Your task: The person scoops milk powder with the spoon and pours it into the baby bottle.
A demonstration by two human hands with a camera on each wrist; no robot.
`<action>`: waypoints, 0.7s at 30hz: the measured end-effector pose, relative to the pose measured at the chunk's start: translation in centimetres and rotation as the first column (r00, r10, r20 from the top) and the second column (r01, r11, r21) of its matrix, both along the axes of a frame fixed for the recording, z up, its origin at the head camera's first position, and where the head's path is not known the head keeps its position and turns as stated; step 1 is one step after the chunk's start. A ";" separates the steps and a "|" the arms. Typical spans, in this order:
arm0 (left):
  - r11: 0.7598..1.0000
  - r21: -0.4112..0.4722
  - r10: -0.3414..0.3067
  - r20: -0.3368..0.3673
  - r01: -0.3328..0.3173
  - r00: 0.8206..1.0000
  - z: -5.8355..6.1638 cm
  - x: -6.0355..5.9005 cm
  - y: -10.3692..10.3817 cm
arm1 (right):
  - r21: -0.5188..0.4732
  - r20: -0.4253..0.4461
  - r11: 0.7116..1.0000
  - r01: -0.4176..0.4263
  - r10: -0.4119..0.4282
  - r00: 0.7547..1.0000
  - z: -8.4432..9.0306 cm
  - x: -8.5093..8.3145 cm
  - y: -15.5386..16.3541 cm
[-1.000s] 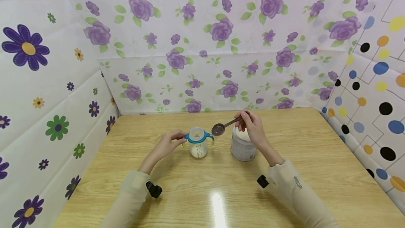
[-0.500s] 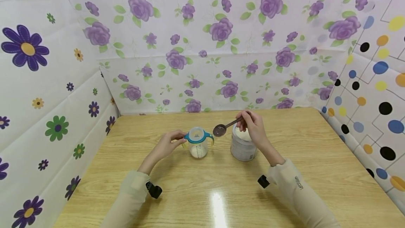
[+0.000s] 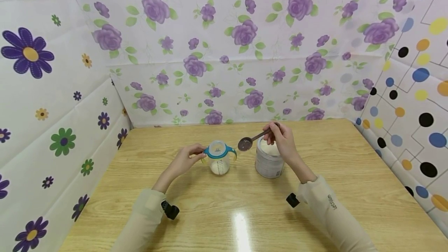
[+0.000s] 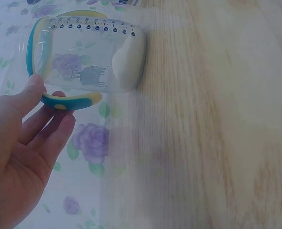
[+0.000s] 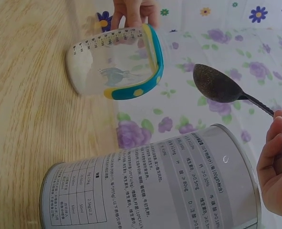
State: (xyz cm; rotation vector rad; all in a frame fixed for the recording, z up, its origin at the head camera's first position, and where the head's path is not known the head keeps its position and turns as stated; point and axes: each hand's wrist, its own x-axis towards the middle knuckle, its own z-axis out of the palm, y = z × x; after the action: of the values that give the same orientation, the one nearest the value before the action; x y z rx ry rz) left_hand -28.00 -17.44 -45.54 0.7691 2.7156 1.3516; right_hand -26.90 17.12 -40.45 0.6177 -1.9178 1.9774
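A clear baby bottle [image 3: 219, 165] with a blue ring and two handles stands upright on the table, white powder [image 4: 130, 62] at its bottom. My left hand [image 3: 187, 159] pinches its left handle [image 4: 69, 102] between thumb and fingers. In my right hand [image 3: 281, 139] is a dark brown spoon [image 3: 245, 143], gripped by the end of its handle. The spoon's bowl hangs between the bottle and a milk powder tin [image 3: 268, 164], above the table; in the right wrist view its dark underside [image 5: 215, 83] shows. Pale powder [image 3: 268, 148] is visible inside the open tin, partly hidden by my right hand.
The wooden table [image 3: 210, 213] reaches back to a wall sheet with purple flowers [image 3: 196, 65]. Patterned sheets close off the left [image 3: 63, 108] and right [image 3: 420, 100] sides. Black wrist cameras [image 3: 170, 210] sit at both sleeves.
My right hand and the spoon have shifted slightly to the right, so the spoon's bowl is farther from the bottle and nearer the tin. The left hand and bottle have stayed still.
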 end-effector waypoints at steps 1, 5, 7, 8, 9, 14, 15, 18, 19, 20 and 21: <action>1.000 0.000 0.001 0.001 -0.001 1.000 0.0 0.0 0.0 | 0.001 -0.001 1.000 0.000 0.000 1.000 0.0 0.0 0.0; 1.000 0.001 -0.002 0.001 0.002 1.000 0.0 0.0 0.0 | 0.005 0.001 1.000 0.010 -0.010 1.000 -0.2 -0.1 0.1; 1.000 0.002 -0.005 0.000 0.005 1.000 0.0 0.0 0.0 | 0.005 0.007 1.000 0.017 -0.017 1.000 -0.2 -0.1 0.2; 1.000 0.003 -0.007 0.000 0.007 1.000 0.0 -0.1 0.0 | 0.005 0.010 1.000 0.019 -0.019 1.000 -0.2 -0.2 0.2; 1.000 0.004 -0.008 -0.001 0.008 1.000 0.0 -0.1 0.0 | 0.007 0.013 1.000 0.020 -0.020 1.000 -0.2 -0.2 0.2; 1.000 0.003 -0.008 -0.005 0.008 1.000 0.0 -0.1 0.0 | 0.016 0.020 1.000 0.025 -0.025 0.999 -0.1 -0.2 0.2; 1.000 0.003 -0.007 -0.006 0.007 1.000 0.0 -0.1 0.0 | 0.019 0.020 0.999 0.027 -0.027 0.999 -0.1 -0.1 0.3; 1.000 0.001 -0.006 -0.006 0.006 1.000 -0.1 -0.1 -0.1 | 0.031 0.017 0.999 0.027 -0.027 0.999 -0.1 -0.1 0.3; 1.000 0.000 -0.005 -0.006 0.005 1.000 -0.1 -0.1 -0.1 | 0.034 0.017 0.999 0.028 -0.028 0.999 -0.1 -0.1 0.3; 1.000 -0.001 -0.005 -0.007 0.005 1.000 -0.1 -0.1 -0.1 | 0.036 0.019 0.999 0.029 -0.030 0.999 -0.1 -0.1 0.3; 1.000 -0.002 -0.004 -0.007 0.004 1.000 -0.1 -0.1 -0.1 | 0.037 0.021 0.999 0.029 -0.030 0.999 -0.2 -0.1 0.3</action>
State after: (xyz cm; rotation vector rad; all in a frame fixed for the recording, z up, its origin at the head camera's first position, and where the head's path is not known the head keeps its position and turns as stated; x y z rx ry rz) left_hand -28.09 -17.55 -45.64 0.7797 2.7189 1.3479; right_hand -27.01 17.47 -40.60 0.5770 -1.9688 1.9422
